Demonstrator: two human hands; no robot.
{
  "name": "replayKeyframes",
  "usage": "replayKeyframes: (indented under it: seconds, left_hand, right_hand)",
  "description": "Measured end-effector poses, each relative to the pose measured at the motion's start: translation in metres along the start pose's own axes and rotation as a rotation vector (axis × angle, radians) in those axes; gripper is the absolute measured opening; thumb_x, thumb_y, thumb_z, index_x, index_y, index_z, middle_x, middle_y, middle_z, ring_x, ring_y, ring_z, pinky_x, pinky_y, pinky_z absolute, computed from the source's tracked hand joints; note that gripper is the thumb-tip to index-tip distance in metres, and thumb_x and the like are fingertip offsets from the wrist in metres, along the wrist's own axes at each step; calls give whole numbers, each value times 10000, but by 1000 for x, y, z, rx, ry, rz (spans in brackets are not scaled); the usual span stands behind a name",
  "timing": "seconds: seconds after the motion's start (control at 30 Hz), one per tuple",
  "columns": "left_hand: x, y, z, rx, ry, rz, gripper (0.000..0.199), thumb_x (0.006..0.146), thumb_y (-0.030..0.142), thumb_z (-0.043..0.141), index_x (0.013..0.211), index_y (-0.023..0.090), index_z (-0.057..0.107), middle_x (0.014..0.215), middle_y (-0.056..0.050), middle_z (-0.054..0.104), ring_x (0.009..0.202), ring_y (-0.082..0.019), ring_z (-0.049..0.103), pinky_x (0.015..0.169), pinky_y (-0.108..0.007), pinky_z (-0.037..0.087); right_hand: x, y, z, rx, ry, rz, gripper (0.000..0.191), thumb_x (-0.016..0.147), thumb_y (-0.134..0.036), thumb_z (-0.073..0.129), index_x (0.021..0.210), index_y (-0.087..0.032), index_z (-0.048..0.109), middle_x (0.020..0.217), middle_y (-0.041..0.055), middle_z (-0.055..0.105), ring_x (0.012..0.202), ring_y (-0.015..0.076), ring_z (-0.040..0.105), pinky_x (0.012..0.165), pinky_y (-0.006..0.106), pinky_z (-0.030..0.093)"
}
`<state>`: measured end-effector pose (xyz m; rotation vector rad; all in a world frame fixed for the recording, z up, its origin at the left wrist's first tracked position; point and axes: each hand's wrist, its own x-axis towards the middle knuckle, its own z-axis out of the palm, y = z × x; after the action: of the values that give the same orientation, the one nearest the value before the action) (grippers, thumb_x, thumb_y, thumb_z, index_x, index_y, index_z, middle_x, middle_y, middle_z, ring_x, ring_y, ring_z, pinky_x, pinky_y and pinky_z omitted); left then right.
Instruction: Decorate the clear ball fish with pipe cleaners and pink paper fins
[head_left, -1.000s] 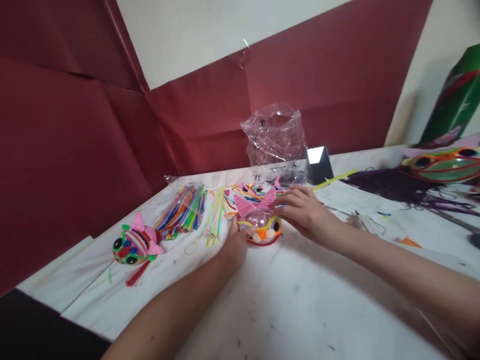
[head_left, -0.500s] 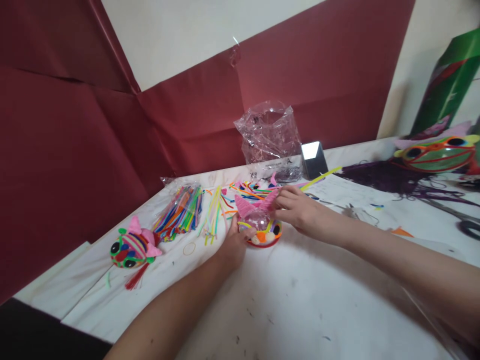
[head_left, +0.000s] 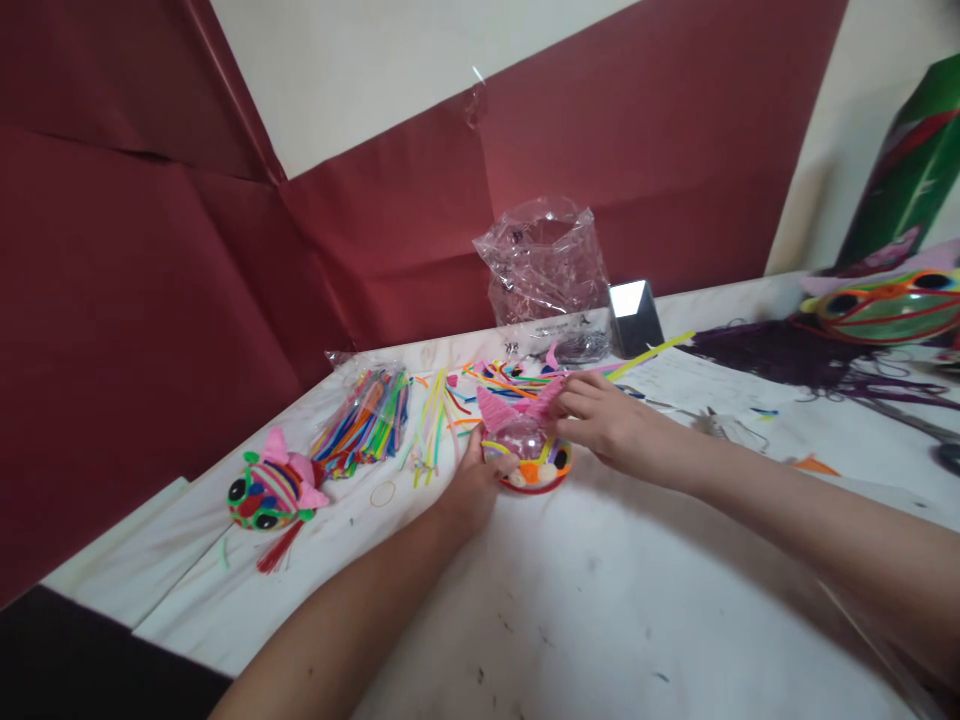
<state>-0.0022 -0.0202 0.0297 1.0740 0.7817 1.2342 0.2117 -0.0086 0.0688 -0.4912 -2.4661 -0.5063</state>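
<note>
A clear round ornament (head_left: 529,470) with a black eye, orange and yellow trim and a red lower edge rests on the white table. Two pink ear-like pieces (head_left: 496,408) stand up from its top. My left hand (head_left: 480,480) holds the ornament by its left side, fingers lying over its front. At the right pink piece, my right hand (head_left: 589,412) has its fingers pinched together on the tip, which they partly hide.
At left lies a finished-looking fish ornament (head_left: 274,485) with a red tassel. Behind are a bag of colourful pipe cleaners (head_left: 367,425), loose stems (head_left: 431,420), a plastic bag (head_left: 547,265) and a phone (head_left: 636,318). Purple threads (head_left: 757,355), scissors (head_left: 919,422) and a green-faced ornament (head_left: 892,308) lie right.
The whole view has shifted slightly, so things appear a little further right. Both hands keep nearly the same hold on the ornament.
</note>
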Motion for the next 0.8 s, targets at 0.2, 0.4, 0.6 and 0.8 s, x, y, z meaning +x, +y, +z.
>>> replayKeyframes:
  seconds: [0.2,0.4,0.6,0.8]
  left_hand:
    - [0,2,1,16,42,25,531,521,158,781,1029,226,642,962,-72,721,1088,-285,621,970,-395,476]
    - [-2,6,4,-21,-31,-17,499,565,174,718,1046,224,597,998,-87,702,1088,-285,622,986,-423,458]
    - [-3,6,4,-13,33,-12,498,539,99,678,1012,232,598,970,-74,706,1124,-268,598,1026,-379,425]
    - [5,-10,-8,-100,-89,-12,693,586,170,757,1224,241,497,1022,-48,700,1065,-242,631,1001,-386,431]
  right_hand:
    - [0,3,0,-62,-2,1,285,849,-43,416,885,-186,659,853,88,606,830,236,474,772,414,390]
    - [0,3,-1,-61,23,-20,296,873,-39,393,884,-174,656,830,86,609,817,234,467,789,426,394]
    - [-1,2,2,-62,16,-19,296,869,-30,396,947,-157,651,912,111,631,878,246,485,814,434,405]
    - [4,-10,5,-34,53,-20,278,944,-80,394,914,-171,655,812,63,613,794,198,515,886,411,399]
